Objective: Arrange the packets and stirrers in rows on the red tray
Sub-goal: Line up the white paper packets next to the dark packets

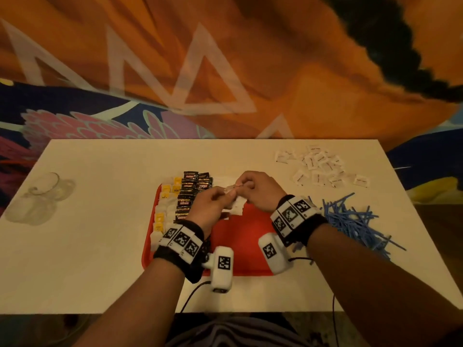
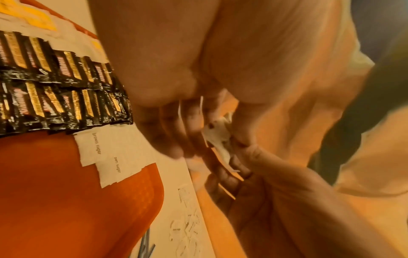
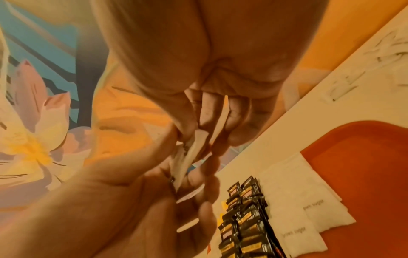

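**Both hands on white packets above the tray**

Head view: left hand (image 1: 213,204) and right hand (image 1: 258,190) meet over the red tray (image 1: 240,246), fingers curled, pinching white packets (image 1: 231,194) between them. Black packets (image 1: 193,191) and yellow packets (image 1: 162,204) lie in rows on the tray's left. Loose packets (image 1: 320,166) and blue stirrers (image 1: 355,221) lie on the table (image 1: 100,221), right of the tray.

Left wrist view alone reads "brown sugar" on the laid packets (image 2: 114,150).

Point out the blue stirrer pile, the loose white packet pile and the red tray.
blue stirrer pile (image 1: 355,221): head view, middle of the heap on the table.
loose white packet pile (image 1: 320,166): head view, centre of the scatter.
red tray (image 1: 240,246): head view, bare floor between the wrists.
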Tool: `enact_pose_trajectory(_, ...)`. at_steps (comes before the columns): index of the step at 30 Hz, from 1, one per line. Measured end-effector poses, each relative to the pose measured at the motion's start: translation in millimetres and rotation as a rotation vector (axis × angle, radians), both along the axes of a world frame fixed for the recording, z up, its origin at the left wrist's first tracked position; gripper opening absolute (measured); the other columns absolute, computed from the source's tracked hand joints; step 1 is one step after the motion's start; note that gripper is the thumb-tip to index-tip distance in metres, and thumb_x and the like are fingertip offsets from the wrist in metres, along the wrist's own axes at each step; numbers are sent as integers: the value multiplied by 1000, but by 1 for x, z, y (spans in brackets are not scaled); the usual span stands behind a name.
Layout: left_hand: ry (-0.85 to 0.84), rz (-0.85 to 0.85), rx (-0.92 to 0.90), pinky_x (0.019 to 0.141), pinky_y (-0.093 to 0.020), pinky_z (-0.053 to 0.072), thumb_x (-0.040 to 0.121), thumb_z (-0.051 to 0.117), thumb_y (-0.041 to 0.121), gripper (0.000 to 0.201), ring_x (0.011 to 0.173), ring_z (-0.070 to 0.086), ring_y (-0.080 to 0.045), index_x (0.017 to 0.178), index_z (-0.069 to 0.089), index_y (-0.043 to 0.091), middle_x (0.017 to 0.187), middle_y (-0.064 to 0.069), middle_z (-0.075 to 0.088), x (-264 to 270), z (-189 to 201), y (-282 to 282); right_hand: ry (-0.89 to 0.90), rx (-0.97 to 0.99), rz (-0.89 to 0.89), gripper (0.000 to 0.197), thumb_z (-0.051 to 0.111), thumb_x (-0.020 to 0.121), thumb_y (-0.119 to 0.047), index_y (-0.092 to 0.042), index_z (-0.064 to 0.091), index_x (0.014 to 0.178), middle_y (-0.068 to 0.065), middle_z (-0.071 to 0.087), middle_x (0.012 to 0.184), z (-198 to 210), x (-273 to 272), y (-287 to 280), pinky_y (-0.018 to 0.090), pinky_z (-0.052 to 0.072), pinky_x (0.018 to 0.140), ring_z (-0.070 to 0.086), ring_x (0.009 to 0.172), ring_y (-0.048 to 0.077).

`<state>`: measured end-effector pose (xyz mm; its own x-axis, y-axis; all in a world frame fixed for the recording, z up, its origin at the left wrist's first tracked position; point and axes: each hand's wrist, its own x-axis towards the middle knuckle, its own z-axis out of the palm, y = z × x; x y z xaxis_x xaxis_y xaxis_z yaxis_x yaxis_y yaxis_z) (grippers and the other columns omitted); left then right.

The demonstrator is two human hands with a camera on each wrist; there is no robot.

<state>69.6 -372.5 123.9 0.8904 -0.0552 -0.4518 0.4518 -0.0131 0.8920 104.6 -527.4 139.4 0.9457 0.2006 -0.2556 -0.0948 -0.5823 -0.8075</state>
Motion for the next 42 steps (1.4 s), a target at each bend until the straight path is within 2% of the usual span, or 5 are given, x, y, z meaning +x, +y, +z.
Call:
enact_pose_trajectory(6, -53, 164, -111, 65, -24, 47, 94, 65, 16, 10, 68, 61, -8, 88, 70, 11, 76, 1, 67, 4, 12, -11, 57, 94, -86, 15, 81, 74, -21, -23, 67, 78, -5, 69, 68, 3, -4, -12, 37, 56, 69, 67, 66, 19)
enact_pose_trajectory(12, 1, 131, -186, 65, -28, 46, 96, 59, 8, 12, 77, 60, -15, 94, 69, 15, 88, -5, 68, 1, 14, -13, 196, 551, -316, 9, 71, 86, -4, -12, 70, 81, 5, 68, 75, 10, -14, -14, 25, 49, 57, 65, 69, 15)
enact_pose_trajectory(26, -70, 241, -144, 65, -27, 51, 94, 67, 18, 10, 78, 66, -16, 88, 73, 13, 83, -2, 71, -6, 9, -18, 405, 731, -394, 19, 63, 94, -29, -10, 62, 89, 9, 68, 87, -4, -25, -6, 35, 50, 66, 66, 79, 22)
enact_pose_trajectory(31, -21, 333, -195, 60, -25, 52, 94, 66, 21, 13, 73, 66, -15, 92, 73, 9, 86, -5, 73, -5, 5, -11, 346, 598, -293, 30, 72, 85, -6, 10, 62, 108, 12, 68, 81, -12, -30, -6, 22, 51, 56, 67, 64, 11)
enact_pose_trajectory(42, -261, 302, 379, 65, -27, 51, 92, 69, 32, 16, 67, 63, -13, 81, 73, 21, 74, 1, 71, -1, -38, 5, 315, 464, -368, 37, 76, 82, -8, 8, 61, 112, 24, 70, 97, -54, -28, 7, 17, 48, 45, 68, 56, 10)
